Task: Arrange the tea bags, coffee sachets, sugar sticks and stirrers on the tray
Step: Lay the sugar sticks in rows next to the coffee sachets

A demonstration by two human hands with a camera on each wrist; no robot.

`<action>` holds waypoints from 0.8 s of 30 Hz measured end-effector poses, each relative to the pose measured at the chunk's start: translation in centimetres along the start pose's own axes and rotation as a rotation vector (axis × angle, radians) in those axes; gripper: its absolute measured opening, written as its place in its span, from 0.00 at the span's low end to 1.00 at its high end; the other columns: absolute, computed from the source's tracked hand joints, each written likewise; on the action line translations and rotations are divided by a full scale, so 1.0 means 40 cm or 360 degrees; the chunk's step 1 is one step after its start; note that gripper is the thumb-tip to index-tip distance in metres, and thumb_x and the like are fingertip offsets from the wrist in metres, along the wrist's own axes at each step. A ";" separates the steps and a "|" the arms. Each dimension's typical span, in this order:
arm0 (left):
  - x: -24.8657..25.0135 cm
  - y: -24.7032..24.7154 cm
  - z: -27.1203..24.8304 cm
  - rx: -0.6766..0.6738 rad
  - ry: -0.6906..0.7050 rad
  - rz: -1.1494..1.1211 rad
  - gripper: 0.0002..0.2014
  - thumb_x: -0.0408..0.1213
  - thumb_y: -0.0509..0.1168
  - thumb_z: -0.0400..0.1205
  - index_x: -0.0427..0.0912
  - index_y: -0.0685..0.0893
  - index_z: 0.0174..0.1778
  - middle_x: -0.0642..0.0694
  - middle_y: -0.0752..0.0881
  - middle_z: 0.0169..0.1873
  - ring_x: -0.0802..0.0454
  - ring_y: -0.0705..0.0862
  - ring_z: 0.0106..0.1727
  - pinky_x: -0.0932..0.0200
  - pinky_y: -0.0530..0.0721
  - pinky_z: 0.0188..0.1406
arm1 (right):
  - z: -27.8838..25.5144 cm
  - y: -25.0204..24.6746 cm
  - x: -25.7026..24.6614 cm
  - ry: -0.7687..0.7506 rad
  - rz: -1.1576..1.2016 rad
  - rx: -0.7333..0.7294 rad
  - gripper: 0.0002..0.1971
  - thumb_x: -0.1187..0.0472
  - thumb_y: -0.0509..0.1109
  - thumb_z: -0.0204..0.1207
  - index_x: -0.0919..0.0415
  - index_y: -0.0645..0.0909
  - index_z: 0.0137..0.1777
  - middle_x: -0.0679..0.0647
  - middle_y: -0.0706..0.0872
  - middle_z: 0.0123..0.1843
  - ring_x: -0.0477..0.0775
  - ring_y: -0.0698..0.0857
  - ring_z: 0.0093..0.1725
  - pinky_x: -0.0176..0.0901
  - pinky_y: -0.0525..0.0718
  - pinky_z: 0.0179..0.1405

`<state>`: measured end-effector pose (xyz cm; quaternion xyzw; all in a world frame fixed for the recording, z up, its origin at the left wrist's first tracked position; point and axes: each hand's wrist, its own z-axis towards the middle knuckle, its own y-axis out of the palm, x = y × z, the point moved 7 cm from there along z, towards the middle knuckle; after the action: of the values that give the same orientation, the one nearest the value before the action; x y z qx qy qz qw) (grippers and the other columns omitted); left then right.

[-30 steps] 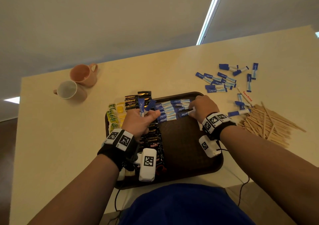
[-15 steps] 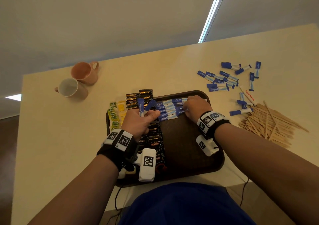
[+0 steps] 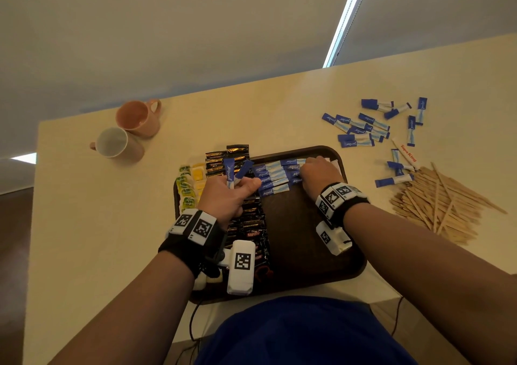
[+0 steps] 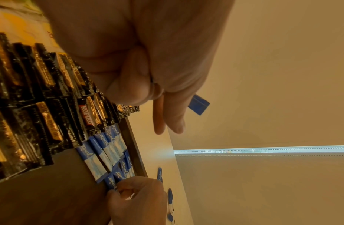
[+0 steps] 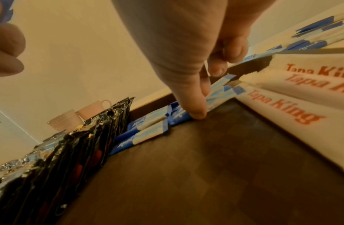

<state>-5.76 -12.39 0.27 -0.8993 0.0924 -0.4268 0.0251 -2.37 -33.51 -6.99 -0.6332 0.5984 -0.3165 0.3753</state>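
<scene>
On the tray [image 3: 330, 269], right-hand fingers [image 5: 196, 109] press crosswise sugar sticks [image 3: 275, 178]; left hand [image 3: 229, 196] clenches upright ones.

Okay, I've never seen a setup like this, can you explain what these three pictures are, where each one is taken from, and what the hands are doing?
No machine here: a person wears cameras on the head and both wrists. The head view looks down at a brown tray on a pale table. The two close-ups look along each hand. On the tray lie black coffee sachets and a row of blue sugar sticks. The left hand holds spare sugar sticks in its grip. The right hand touches the row, thumb down. Wooden stirrers and more blue sticks wait on the table.
</scene>
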 end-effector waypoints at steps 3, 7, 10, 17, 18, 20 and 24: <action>0.003 -0.005 0.001 0.0030 0.0035 0.0034 0.07 0.38 0.74 0.81 0.37 0.87 0.41 0.57 0.72 0.14 0.59 0.67 0.15 0.63 0.67 0.16 | 0.000 -0.003 0.002 -0.0012 0.0072 0.0030 0.12 0.61 0.67 0.82 0.61 0.84 0.62 0.58 0.82 0.60 0.60 0.78 0.62 0.52 0.83 0.59; -0.002 -0.008 0.003 0.0039 0.0032 0.0042 0.11 0.38 0.74 0.81 0.31 0.86 0.46 0.57 0.74 0.14 0.59 0.68 0.15 0.63 0.68 0.16 | -0.001 -0.028 0.017 -0.0018 0.0245 0.0159 0.12 0.60 0.69 0.81 0.55 0.84 0.63 0.55 0.82 0.59 0.58 0.77 0.63 0.52 0.80 0.60; -0.008 -0.004 0.003 0.0032 0.0015 0.0006 0.16 0.37 0.73 0.81 0.24 0.84 0.53 0.57 0.73 0.14 0.60 0.67 0.15 0.64 0.67 0.15 | 0.012 -0.031 0.017 -0.0039 0.0155 0.0099 0.14 0.56 0.69 0.82 0.50 0.82 0.67 0.54 0.80 0.60 0.59 0.77 0.64 0.52 0.79 0.62; 0.003 -0.002 -0.002 0.0046 0.0036 -0.0012 0.12 0.36 0.73 0.81 0.27 0.87 0.50 0.57 0.73 0.14 0.60 0.66 0.15 0.65 0.66 0.14 | 0.028 -0.037 0.005 -0.0053 -0.0073 0.0042 0.14 0.54 0.70 0.82 0.57 0.84 0.64 0.55 0.80 0.59 0.60 0.78 0.63 0.53 0.80 0.59; 0.004 -0.003 -0.002 0.0051 0.0039 -0.0006 0.11 0.36 0.73 0.81 0.29 0.87 0.48 0.57 0.73 0.14 0.60 0.66 0.15 0.65 0.66 0.14 | 0.029 -0.037 0.007 -0.0047 -0.0078 0.0038 0.14 0.55 0.71 0.81 0.57 0.84 0.64 0.55 0.81 0.59 0.60 0.78 0.63 0.53 0.81 0.59; 0.004 -0.003 -0.002 0.0049 0.0036 -0.0005 0.09 0.36 0.73 0.81 0.31 0.87 0.47 0.57 0.74 0.14 0.60 0.66 0.15 0.65 0.67 0.14 | 0.032 -0.036 0.012 -0.0039 -0.0080 0.0023 0.15 0.56 0.71 0.81 0.58 0.83 0.65 0.56 0.81 0.60 0.60 0.78 0.64 0.53 0.80 0.60; 0.006 -0.001 -0.005 0.0033 0.0047 0.0017 0.08 0.36 0.73 0.81 0.34 0.87 0.44 0.57 0.74 0.14 0.60 0.67 0.15 0.64 0.67 0.15 | 0.034 -0.042 0.015 -0.0039 -0.0010 0.0068 0.13 0.58 0.69 0.82 0.59 0.84 0.63 0.57 0.82 0.60 0.61 0.78 0.65 0.53 0.80 0.61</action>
<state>-5.74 -12.41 0.59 -0.8921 0.0929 -0.4408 0.0353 -0.29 -33.97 -6.27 -0.6308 0.5848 -0.3226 0.3950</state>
